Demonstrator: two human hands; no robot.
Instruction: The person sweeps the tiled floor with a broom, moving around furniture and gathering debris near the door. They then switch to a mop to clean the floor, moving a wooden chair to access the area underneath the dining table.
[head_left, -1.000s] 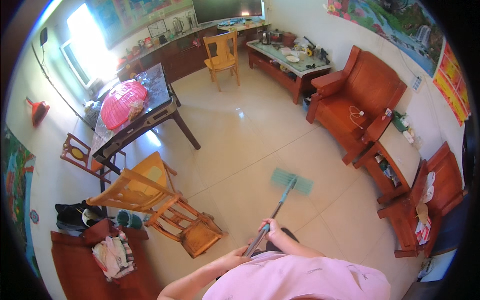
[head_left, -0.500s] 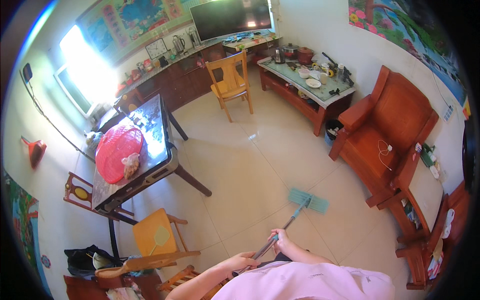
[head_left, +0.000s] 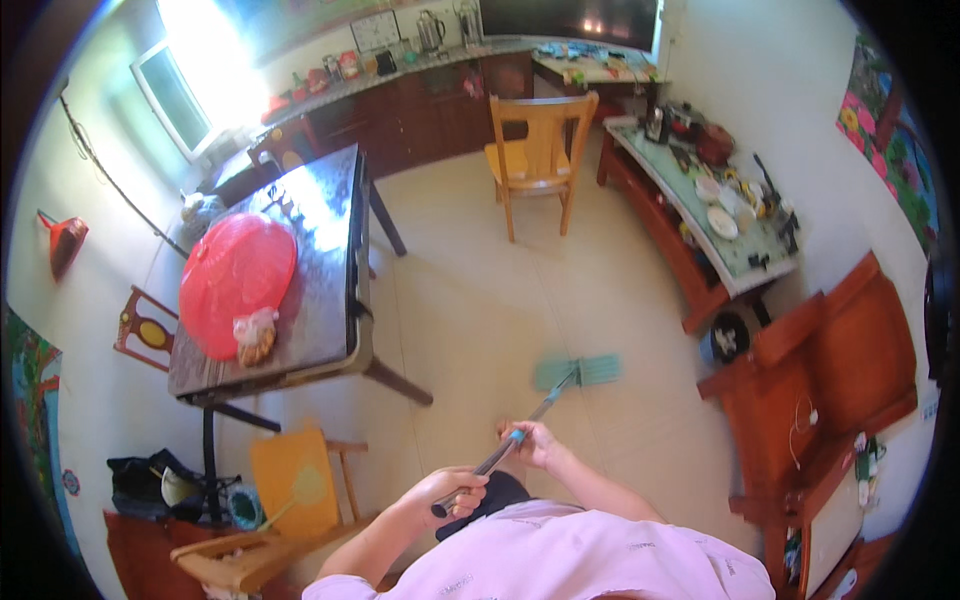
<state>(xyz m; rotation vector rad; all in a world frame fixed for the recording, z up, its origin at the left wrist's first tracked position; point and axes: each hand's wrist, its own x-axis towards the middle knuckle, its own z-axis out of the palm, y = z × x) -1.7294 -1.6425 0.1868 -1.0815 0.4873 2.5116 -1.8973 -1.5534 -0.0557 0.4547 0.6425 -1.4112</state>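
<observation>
A flat mop (head_left: 548, 404) with a long dark pole and a wide teal head slants away from me across the floor. My left hand (head_left: 455, 490) is wrapped round the top end of its pole, close to my body. Farther down, near a teal collar, my right hand (head_left: 535, 443) grips the same pole. The mop's head, a little blurred, lies on the pale tiles beyond my right hand. A bare foot (head_left: 505, 430) shows partly behind the pole.
To the left stands a dark table (head_left: 320, 330) with a red mesh food cover (head_left: 240, 275). A yellow chair (head_left: 290, 480) is near left, another wooden chair (head_left: 540, 150) ahead. On the right are a cluttered low table (head_left: 745, 262), a bin (head_left: 727, 338) and a wooden armchair (head_left: 840, 355).
The mop's head has swung left across the floor and slightly away from me. My view has turned, shifting the furniture rightward. Both hands still hold the pole.
</observation>
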